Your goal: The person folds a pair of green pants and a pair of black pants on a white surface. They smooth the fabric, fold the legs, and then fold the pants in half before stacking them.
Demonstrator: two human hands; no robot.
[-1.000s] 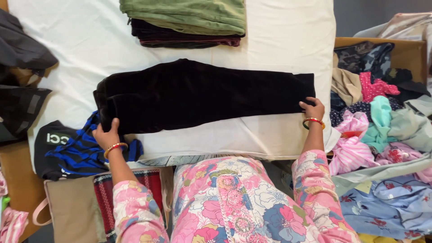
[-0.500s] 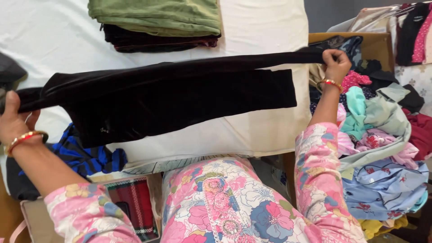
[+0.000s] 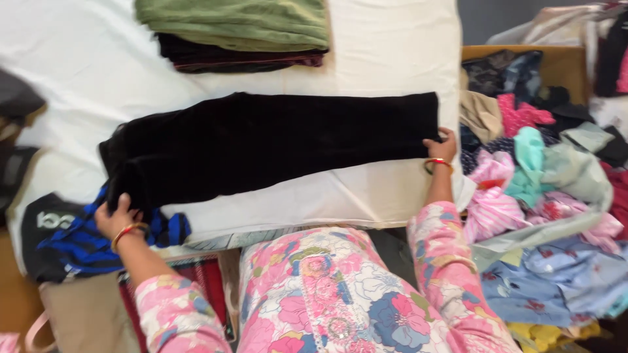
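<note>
A long black velvet garment (image 3: 268, 140), like trousers folded lengthwise, lies flat across a white sheet (image 3: 386, 65). My left hand (image 3: 112, 219) grips its lower left corner near the waist end, over a blue-and-black striped cloth (image 3: 85, 245). My right hand (image 3: 441, 145) pinches the garment's lower right corner at the sheet's right edge. Both wrists carry red and gold bangles. My sleeves and lap are pink floral fabric.
A stack of folded clothes, green on top (image 3: 242, 23) and dark ones under it (image 3: 242, 59), sits at the sheet's far side. A loose heap of mixed clothes (image 3: 543, 176) fills the right. Dark garments (image 3: 16, 104) lie at the left edge. A wooden frame (image 3: 562, 62) shows behind the heap.
The black garment was lifted and stretched in the air between both hands half a second ago. It has come back down flat on the sheet, with my hands still on its ends.
</note>
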